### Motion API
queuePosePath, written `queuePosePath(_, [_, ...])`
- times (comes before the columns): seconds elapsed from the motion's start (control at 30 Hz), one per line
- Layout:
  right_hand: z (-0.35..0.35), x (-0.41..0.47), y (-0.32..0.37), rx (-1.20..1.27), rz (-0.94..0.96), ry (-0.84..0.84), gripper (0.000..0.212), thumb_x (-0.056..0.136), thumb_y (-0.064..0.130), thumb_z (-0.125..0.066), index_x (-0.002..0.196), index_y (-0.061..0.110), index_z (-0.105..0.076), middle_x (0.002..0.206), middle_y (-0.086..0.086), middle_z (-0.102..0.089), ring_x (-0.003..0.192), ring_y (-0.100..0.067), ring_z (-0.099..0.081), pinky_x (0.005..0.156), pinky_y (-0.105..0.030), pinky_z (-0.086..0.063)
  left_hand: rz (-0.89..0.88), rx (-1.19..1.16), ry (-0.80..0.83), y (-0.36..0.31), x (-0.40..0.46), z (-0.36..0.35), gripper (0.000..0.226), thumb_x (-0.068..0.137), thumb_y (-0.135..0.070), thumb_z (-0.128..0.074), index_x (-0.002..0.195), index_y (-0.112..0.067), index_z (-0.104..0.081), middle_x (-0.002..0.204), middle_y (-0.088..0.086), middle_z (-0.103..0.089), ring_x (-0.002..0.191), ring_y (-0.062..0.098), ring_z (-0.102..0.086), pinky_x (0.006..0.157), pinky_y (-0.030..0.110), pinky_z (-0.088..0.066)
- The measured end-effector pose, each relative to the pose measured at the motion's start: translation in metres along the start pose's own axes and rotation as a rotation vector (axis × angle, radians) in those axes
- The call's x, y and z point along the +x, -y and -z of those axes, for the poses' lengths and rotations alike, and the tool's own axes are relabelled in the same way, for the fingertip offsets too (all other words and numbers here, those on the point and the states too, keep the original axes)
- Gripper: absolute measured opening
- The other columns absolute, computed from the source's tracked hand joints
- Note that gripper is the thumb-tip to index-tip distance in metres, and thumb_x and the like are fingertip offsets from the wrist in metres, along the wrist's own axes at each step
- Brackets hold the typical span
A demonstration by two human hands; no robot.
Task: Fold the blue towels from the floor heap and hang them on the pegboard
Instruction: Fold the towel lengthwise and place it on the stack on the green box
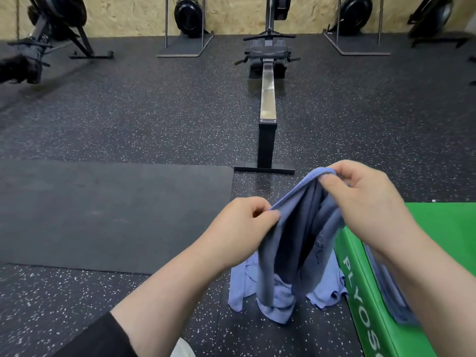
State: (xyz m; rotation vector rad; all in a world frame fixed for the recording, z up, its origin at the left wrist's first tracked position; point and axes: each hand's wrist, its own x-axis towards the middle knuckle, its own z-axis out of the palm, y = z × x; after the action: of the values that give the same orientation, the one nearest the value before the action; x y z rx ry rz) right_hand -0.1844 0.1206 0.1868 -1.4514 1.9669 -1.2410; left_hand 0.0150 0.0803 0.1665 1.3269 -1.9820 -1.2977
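From the head camera, looking down, both bare hands hold one blue towel (296,235) up in front of the body. The left hand (239,228) pinches the towel's upper edge between its thumb and curled fingers at the nearer, lower end, and the right hand (368,202) grips the same edge at the farther, higher end, fingers curled over the hem. Between the two hands the edge runs taut and slanted, and the cloth hangs down from it in loose vertical folds. Its lower end reaches the heap of blue towels (283,295) lying crumpled on the speckled black floor (154,119), right against the side of a green box (443,238) with white lettering. On top of that box, partly hidden by the right forearm, lies another blue towel (394,295), flat and seemingly folded. To the left of the hands a dark mat (103,210) is spread on the floor. Straight ahead stands a rowing machine (268,99), its long metal rail pointing toward the hands, with its foot just beyond the held towel. More rowing machines stand upright along the far chipboard wall (231,14).
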Motion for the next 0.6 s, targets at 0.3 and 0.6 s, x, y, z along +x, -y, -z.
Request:
queuePosePath(0.3, [0.005, 0.005, -0.009, -0.096, -0.079, 0.072, 0.022, 0.091, 0.035, -0.068, 0.077, 0.018, -0.066, 0.056, 0.007, -0.056, 0.050, -0.006, -0.044, 0.055, -0.029, -0.037, -0.112, -0.111, -0.234, -0.005, 0.002, 0.005, 0.018, 0.100, -0.030, -0.059, 0.085, -0.022, -0.066, 0.076, 0.001, -0.070, 0.062, 0.006, -0.054, 0.063, 0.025, -0.047])
queuePosePath(0.6, [-0.010, -0.008, 0.006, -0.168, 0.101, 0.439, 0.042, 0.086, 0.027, -0.074, 0.123, 0.042, -0.061, 0.044, 0.014, -0.043, 0.045, -0.005, -0.041, 0.050, -0.015, -0.033, -0.182, -0.036, -0.082, -0.010, 0.001, -0.006, 0.012, 0.096, -0.029, -0.068, 0.088, -0.025, -0.076, 0.076, -0.007, -0.072, 0.069, 0.001, -0.056, 0.069, 0.021, -0.045])
